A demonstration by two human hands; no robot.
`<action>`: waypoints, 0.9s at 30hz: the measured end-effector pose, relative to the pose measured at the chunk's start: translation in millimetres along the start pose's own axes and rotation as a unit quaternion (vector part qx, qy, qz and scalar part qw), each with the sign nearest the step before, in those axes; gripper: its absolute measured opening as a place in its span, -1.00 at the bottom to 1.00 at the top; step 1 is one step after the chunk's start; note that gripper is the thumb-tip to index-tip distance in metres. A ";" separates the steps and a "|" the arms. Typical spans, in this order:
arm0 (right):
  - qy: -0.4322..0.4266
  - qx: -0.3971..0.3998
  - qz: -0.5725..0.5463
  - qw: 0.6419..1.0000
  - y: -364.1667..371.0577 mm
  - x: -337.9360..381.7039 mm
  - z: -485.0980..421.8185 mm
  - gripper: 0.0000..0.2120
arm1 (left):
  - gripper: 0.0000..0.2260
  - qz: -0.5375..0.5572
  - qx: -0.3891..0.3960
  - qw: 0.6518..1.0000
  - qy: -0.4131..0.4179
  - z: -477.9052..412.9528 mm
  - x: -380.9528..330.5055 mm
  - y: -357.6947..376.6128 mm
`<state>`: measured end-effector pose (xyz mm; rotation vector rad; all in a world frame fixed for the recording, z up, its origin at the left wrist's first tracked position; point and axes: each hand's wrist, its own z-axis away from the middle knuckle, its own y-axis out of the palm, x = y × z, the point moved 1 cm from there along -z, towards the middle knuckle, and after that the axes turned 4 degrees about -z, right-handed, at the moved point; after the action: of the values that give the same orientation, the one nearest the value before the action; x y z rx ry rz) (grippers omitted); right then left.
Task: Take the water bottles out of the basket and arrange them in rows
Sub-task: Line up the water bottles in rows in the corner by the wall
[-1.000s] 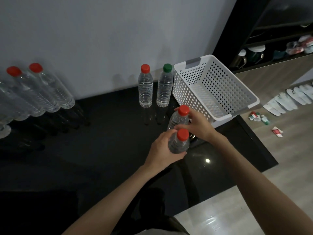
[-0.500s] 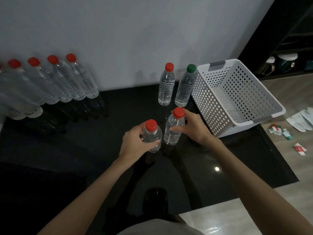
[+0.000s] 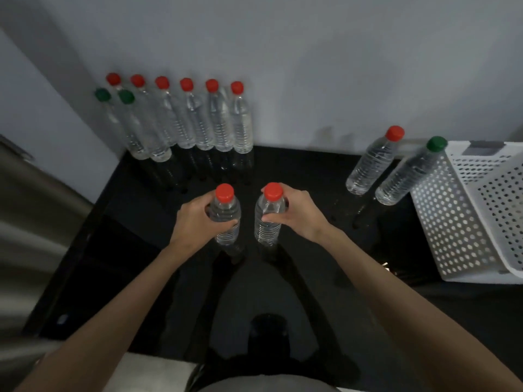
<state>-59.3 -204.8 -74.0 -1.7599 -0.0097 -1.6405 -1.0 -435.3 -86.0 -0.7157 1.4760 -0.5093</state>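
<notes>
Left hand (image 3: 195, 222) curled round 1 red-capped bottle (image 3: 227, 206), right hand (image 3: 297, 216) round 2nd bottle (image 3: 267, 233).

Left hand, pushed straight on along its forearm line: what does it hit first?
Probably the rightmost bottle of the wall row; the left hand, gripping a red-capped bottle, aims roughly there. Depth unclear.

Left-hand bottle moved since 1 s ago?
Yes: the left hand and its bottle went left, away from the basket.
</notes>
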 end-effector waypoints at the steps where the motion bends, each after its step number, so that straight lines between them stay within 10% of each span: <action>1: -0.001 0.005 -0.005 1.000 6.9 3.9 -5.8 -0.51 | -0.52 -0.004 -0.005 1.000 -0.007 -1.3 6.1 -4.8; 27: 0.017 -0.202 -0.054 0.978 79.1 5.3 2.2 -0.31 | -0.32 0.190 -0.053 0.980 -0.025 18.5 42.1 6.3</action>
<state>-19.8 -264.8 -107.7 -2.0605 0.2646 -1.8485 18.8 -458.3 -121.1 -0.5057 1.5548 -0.1210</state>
